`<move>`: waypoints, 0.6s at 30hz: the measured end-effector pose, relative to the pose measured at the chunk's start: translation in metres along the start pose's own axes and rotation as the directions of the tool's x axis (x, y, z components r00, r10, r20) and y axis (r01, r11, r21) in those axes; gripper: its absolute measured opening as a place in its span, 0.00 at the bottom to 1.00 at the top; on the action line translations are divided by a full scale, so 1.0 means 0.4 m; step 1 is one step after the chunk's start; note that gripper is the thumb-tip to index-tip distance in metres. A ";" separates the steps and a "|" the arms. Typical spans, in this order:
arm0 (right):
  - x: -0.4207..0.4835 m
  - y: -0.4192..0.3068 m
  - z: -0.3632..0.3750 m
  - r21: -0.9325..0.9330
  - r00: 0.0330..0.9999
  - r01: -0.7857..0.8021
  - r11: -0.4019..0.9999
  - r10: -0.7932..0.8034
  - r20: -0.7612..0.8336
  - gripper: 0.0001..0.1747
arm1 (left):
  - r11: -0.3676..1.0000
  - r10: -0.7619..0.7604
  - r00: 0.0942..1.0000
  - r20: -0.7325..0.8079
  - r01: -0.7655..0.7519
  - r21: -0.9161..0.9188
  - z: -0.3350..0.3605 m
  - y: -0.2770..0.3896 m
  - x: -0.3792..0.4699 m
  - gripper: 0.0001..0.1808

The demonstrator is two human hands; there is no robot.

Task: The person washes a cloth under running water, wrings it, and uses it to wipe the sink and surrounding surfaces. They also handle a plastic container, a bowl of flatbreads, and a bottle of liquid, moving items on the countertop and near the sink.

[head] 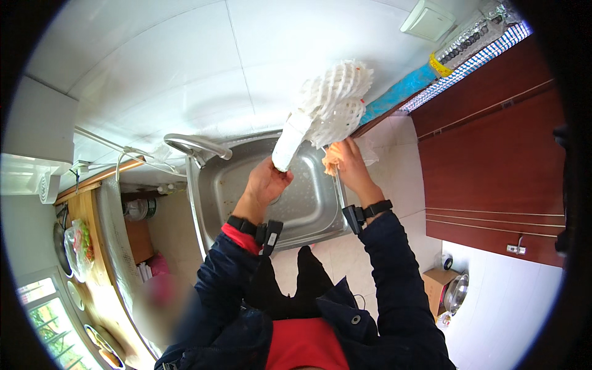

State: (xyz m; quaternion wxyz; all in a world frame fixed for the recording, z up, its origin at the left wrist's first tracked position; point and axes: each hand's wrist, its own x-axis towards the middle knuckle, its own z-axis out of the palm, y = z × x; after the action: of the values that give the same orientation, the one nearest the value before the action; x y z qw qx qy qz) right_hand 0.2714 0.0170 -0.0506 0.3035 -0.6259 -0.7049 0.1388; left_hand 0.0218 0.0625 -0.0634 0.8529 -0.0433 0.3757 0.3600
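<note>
A white elongated object (pixel 290 141) rises from my left hand (pixel 268 184), whose fingers pinch its lower end over the steel sink (pixel 273 203). What it is, I cannot tell. White foam netting (pixel 340 99) of the fruit-sleeve kind lies behind and beside it, against the wall side. My right hand (pixel 354 164) grips a crumpled orange cloth-like piece (pixel 333 158) at the sink's right rim, just below the netting. Part of that piece is hidden by the fingers.
A curved metal faucet (pixel 199 145) stands at the sink's left back. Left of it, cords (pixel 125 150) hang by a wooden counter (pixel 101 236) with a bagged vegetable (pixel 81 245). On the right are a dark red door (pixel 490 171), a cardboard box (pixel 437 286) and a metal basin (pixel 456 293).
</note>
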 end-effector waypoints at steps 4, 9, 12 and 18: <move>-0.037 0.024 0.058 -0.114 0.994 0.037 0.993 -0.025 0.107 0.34 | 0.990 0.019 0.997 0.071 -0.009 -0.139 0.068 0.021 0.015 0.14; -0.067 -0.030 0.083 -0.162 0.997 0.032 0.986 -0.019 0.079 0.34 | 0.986 0.034 0.999 0.026 -0.029 -0.162 0.103 0.027 0.002 0.16; -0.042 -0.117 0.090 -0.165 0.999 0.032 0.986 -0.029 0.024 0.30 | 0.989 0.075 0.994 -0.083 -0.084 -0.120 0.100 0.021 -0.008 0.17; 0.047 -0.236 0.202 0.175 0.997 -0.076 0.982 0.072 0.032 0.30 | 0.902 0.186 0.968 -0.171 -0.100 0.420 0.038 0.010 -0.032 0.16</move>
State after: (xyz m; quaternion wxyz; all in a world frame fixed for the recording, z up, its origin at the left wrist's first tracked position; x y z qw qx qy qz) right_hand 0.1467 0.0334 -0.0542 0.3431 -0.6206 -0.6699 0.2199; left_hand 0.0225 0.0634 -0.0432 0.7705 0.1261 0.5311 0.3290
